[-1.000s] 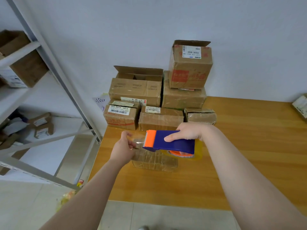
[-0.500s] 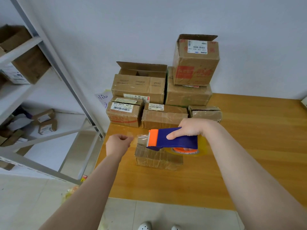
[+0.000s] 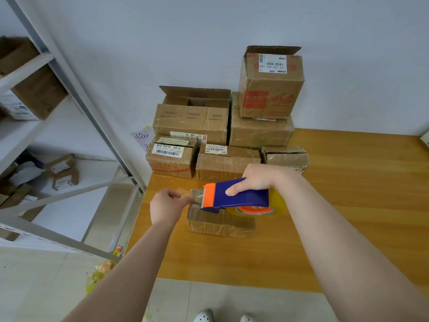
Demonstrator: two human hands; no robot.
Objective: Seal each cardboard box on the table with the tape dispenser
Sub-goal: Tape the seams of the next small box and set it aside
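**Surface and room.** A wooden table (image 3: 348,205) is filling the right of the view, standing against a pale wall (image 3: 162,43). A stack of cardboard boxes (image 3: 192,122) is sitting at its far left corner, and two of the upper ones are showing raised flaps. A metal shelving rack (image 3: 76,89) is running along the left, carrying more boxes, over a tiled floor (image 3: 34,287).

**Work item.** One small box (image 3: 220,225) is lying flat near the table's left edge, apart from the stack. The right hand (image 3: 260,177) is gripping the blue and orange tape dispenser (image 3: 241,197) from above, fingers curled round its body, over the small box. The left hand (image 3: 166,205) is pinching the tape end (image 3: 190,195) between thumb and fingertips, beside the toothed blade.

**Obscured.**
- The dispenser is covering much of the small box's top, so the seam is not showing. Whether tool and box are touching cannot be told.
- The clear tape is barely reading against the table.
- A handwritten paper (image 3: 142,139) is lying partly hidden behind the stack.
- A pale object (image 3: 425,140) is being cut off at the right edge.
- A yellowish bag (image 3: 99,275) on the floor is too blurred to identify.
- Shoe tips (image 3: 204,316) are showing at the bottom edge.
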